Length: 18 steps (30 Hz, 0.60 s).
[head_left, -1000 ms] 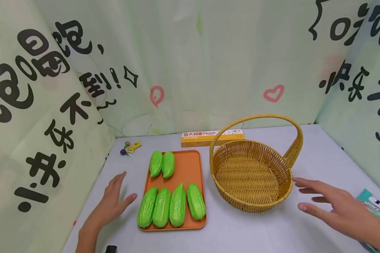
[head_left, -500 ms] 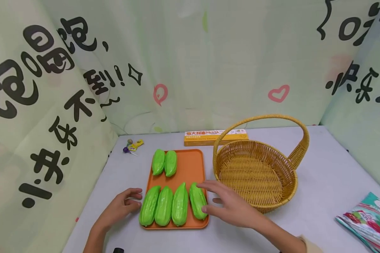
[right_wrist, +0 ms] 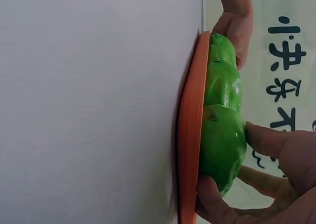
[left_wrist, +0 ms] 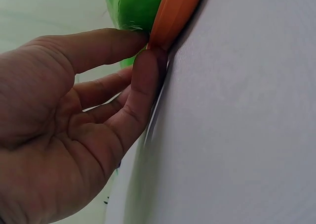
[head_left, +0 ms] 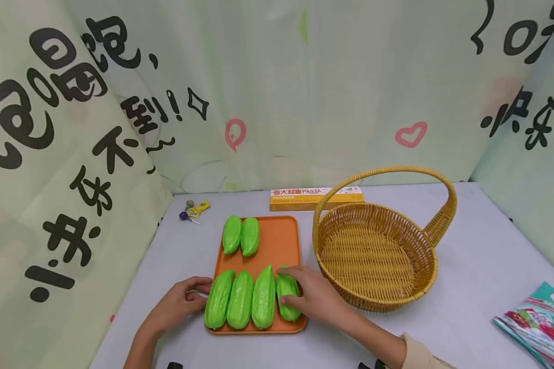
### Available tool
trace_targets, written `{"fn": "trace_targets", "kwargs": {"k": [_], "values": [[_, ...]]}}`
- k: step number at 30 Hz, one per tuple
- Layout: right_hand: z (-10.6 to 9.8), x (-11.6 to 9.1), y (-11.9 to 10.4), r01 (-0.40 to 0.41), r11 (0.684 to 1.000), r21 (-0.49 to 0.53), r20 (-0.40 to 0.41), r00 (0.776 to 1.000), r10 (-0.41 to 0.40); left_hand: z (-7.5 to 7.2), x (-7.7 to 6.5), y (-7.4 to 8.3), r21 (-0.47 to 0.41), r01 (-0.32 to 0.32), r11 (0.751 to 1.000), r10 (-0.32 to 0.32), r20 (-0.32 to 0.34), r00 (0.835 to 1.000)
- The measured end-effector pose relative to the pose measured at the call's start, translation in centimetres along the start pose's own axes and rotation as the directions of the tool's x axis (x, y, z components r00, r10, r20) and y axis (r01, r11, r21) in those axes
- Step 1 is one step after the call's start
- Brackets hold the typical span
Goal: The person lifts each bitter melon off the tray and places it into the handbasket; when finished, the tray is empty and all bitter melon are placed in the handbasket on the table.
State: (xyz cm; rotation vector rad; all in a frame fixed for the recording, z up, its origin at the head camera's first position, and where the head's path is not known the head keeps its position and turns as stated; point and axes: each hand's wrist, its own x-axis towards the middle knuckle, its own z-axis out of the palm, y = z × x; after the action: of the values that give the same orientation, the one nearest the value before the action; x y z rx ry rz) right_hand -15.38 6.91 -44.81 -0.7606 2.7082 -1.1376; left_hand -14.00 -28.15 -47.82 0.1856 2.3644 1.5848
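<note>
One green gourd [right_wrist: 222, 142] is clamped in fingers of the right hand [head_left: 316, 294]; the left hand [head_left: 180, 302] pinches the orange tray [head_left: 279, 236] — gripping step, it seems — next needing steady hold.

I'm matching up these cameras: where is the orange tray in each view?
Head: orange tray, lower middle.
Left wrist: orange tray, an edge at top, right of centre.
Right wrist: orange tray, upright strip right of centre.
Shared landmark: green vegetables on it.

White table [head_left: 461, 312]: orange tray [head_left: 278, 241], wicker basket [head_left: 374, 261], pasta box [head_left: 292, 206], sweets [head_left: 198, 209], teal packet [head_left: 541, 323].
</note>
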Motion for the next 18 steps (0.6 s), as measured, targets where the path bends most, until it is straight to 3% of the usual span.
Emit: {"fn": "trace_targets", "kwargs": {"k": [13,18], "values": [[-0.3,0.5,-0.3,-0.029,1.0,0.009,0.033,0.999,0.029,0.0,0.0,-0.1,0.021,-0.001,1.0,0.001,-0.007,1.0],[-3.3,-1.9,-2.0,-0.051,0.993,0.11,0.035,0.998,0.048,0.1,0.1,0.0,0.038,-0.012,0.999,0.012,0.001,1.0]]}}
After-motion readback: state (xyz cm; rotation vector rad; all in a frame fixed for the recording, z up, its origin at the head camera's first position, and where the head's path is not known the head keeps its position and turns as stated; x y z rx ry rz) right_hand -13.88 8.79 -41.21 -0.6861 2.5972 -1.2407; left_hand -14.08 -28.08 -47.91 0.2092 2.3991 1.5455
